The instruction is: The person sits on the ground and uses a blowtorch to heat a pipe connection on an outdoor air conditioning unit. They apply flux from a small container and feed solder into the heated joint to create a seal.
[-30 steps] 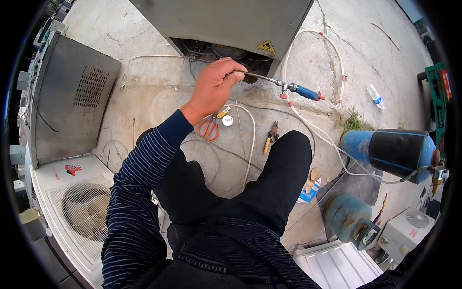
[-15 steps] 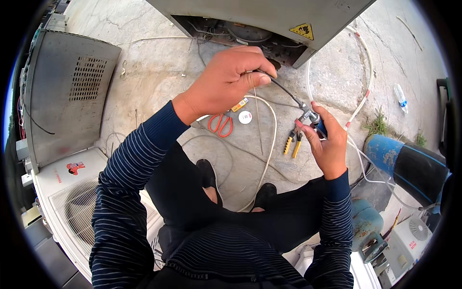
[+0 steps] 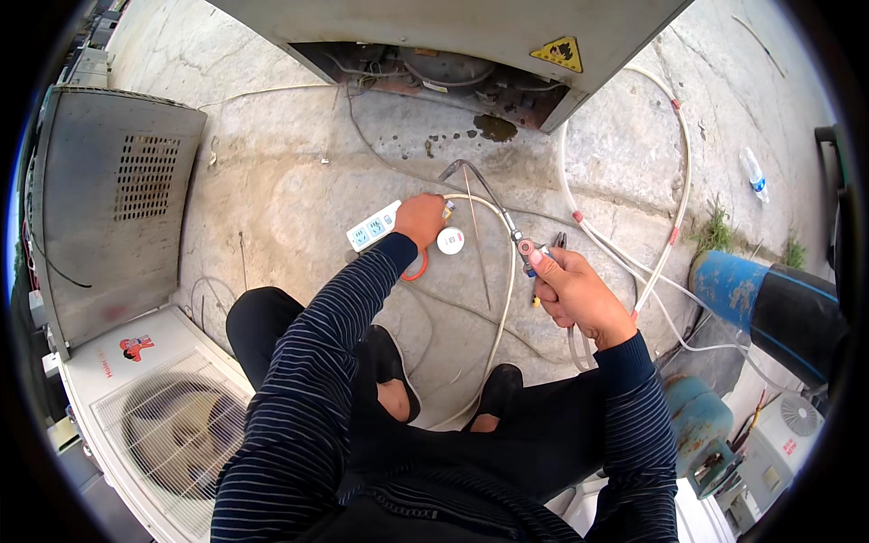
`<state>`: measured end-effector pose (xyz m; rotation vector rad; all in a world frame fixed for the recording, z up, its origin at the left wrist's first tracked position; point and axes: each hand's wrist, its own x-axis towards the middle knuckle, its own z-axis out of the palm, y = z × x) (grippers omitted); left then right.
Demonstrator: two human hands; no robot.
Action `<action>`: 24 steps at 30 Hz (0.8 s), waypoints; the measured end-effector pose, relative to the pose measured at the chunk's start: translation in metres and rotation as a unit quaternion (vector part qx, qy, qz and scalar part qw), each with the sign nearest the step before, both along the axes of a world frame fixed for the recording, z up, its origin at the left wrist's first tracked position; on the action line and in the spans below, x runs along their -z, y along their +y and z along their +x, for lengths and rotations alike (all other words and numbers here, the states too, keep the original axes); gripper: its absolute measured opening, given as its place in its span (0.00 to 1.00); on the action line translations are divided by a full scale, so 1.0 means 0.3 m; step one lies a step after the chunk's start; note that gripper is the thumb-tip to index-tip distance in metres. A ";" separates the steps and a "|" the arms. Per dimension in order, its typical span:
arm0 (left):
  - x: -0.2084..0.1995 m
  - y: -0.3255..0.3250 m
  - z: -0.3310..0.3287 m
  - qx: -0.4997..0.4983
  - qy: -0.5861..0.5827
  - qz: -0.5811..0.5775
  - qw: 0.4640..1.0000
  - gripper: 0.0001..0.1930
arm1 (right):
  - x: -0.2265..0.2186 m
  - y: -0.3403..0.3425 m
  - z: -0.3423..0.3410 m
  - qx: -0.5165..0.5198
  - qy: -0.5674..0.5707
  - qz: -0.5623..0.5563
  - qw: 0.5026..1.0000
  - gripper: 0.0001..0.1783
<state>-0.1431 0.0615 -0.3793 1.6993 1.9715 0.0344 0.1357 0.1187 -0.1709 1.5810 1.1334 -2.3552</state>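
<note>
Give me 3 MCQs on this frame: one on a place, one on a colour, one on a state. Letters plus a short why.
1. Where is the left hand?
A. Down on the ground by the white power strip
B. On the blue cylinder
C. On the fan grille

2. What colour is the warning sticker on the open unit?
A. Green
B. Yellow
C. White

3. What is the right hand doing?
A. Lying flat and empty on the ground
B. Resting on a knee
C. Closed on the handle of a torch with a thin bent tube

Answers:
1 A: the hand is on the concrete next to the strip and the orange-handled scissors.
2 B: the triangle sticker is yellow with a black mark.
3 C: the fingers wrap the handle, and the bent tube points away from it.
</note>
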 end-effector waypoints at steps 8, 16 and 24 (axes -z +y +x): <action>-0.021 -0.050 -0.064 -0.082 -0.047 0.149 0.984 0.14 | 0.042 0.003 -0.015 0.026 0.000 -0.030 0.999 0.22; -0.467 0.000 -0.036 -0.323 -0.433 0.044 0.840 0.11 | 0.109 -0.007 -0.046 0.163 0.144 -0.113 0.970 0.17; -0.552 0.077 -0.011 -0.416 -0.518 0.076 0.743 0.07 | 0.105 -0.072 -0.186 0.191 0.197 -0.170 0.946 0.20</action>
